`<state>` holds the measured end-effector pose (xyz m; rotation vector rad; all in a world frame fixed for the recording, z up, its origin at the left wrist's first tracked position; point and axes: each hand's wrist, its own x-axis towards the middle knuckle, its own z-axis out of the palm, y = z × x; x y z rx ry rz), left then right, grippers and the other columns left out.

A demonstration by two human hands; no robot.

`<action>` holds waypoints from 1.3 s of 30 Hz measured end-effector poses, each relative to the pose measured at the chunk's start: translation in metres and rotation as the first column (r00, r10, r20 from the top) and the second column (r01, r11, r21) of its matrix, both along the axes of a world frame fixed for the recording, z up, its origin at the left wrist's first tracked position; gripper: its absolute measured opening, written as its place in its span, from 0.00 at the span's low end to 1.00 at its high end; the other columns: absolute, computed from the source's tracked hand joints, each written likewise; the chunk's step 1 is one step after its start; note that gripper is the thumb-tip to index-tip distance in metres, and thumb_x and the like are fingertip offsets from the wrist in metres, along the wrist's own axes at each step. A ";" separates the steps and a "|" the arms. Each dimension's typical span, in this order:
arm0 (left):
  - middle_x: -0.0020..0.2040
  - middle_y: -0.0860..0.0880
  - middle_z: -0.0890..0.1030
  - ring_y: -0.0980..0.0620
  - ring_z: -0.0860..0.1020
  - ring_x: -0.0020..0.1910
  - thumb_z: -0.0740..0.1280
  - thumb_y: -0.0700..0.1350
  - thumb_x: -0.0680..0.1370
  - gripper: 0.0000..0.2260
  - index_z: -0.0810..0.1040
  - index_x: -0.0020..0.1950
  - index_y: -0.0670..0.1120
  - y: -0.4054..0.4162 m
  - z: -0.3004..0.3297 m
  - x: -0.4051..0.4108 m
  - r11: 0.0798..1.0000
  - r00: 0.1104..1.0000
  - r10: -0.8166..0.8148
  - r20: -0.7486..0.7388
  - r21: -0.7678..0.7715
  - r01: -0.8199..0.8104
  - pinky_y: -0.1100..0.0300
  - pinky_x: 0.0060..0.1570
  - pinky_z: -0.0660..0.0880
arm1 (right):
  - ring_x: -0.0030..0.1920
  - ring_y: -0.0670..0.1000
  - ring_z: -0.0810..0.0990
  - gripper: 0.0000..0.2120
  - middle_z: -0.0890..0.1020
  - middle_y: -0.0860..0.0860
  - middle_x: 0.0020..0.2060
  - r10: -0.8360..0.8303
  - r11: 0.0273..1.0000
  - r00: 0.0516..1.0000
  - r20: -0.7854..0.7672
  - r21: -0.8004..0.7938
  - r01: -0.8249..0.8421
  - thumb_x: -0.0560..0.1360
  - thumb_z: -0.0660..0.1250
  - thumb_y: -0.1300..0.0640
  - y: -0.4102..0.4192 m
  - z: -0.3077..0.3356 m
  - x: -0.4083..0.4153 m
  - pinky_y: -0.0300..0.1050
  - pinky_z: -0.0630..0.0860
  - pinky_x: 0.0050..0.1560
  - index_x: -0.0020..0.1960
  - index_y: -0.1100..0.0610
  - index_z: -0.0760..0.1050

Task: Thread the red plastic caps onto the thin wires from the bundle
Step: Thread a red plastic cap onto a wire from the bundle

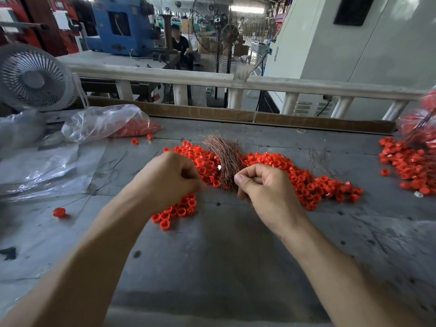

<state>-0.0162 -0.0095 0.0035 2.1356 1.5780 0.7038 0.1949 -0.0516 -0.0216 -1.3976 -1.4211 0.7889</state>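
The bundle of thin copper-coloured wires (224,159) is grasped at its lower end by the curled fingers of the right hand (264,187), with the wire tips fanned upward and away. The left hand (169,178) is held just beside it with fingers curled; what is pinched there cannot be told. A heap of red plastic caps (304,182) is spread on the grey table (224,256) behind and beneath both hands. More caps are seen in a clear plastic bag (106,122) at the far left, and a further pile (405,161) lies at the right edge.
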 end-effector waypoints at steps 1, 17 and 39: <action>0.33 0.62 0.81 0.63 0.77 0.31 0.80 0.50 0.70 0.09 0.82 0.34 0.54 -0.001 -0.001 0.001 1.000 0.997 -0.004 -0.076 -0.015 0.003 0.67 0.28 0.71 | 0.26 0.41 0.72 0.08 0.84 0.48 0.30 0.001 1.000 1.000 0.013 0.004 -0.001 0.80 0.69 0.57 -0.001 0.000 -0.001 0.35 0.68 0.30 0.42 0.53 0.81; 0.30 0.55 0.81 0.59 0.77 0.31 0.79 0.53 0.69 0.09 0.80 0.37 0.53 -0.019 0.002 0.011 0.995 0.932 0.065 -0.357 -0.041 -0.085 0.60 0.30 0.68 | 0.26 0.38 0.74 0.07 0.84 0.48 0.31 0.024 1.000 0.993 0.116 0.009 -0.025 0.79 0.70 0.56 -0.004 -0.001 -0.006 0.30 0.68 0.28 0.42 0.52 0.81; 0.43 0.53 0.86 0.55 0.85 0.41 0.77 0.38 0.74 0.10 0.84 0.51 0.50 -0.025 0.000 0.038 0.998 0.812 -0.046 0.581 0.062 0.012 0.62 0.44 0.82 | 0.33 0.42 0.76 0.05 0.80 0.44 0.31 -0.002 0.969 0.982 -0.186 0.240 0.048 0.77 0.71 0.54 -0.003 0.002 -0.005 0.34 0.73 0.36 0.43 0.53 0.82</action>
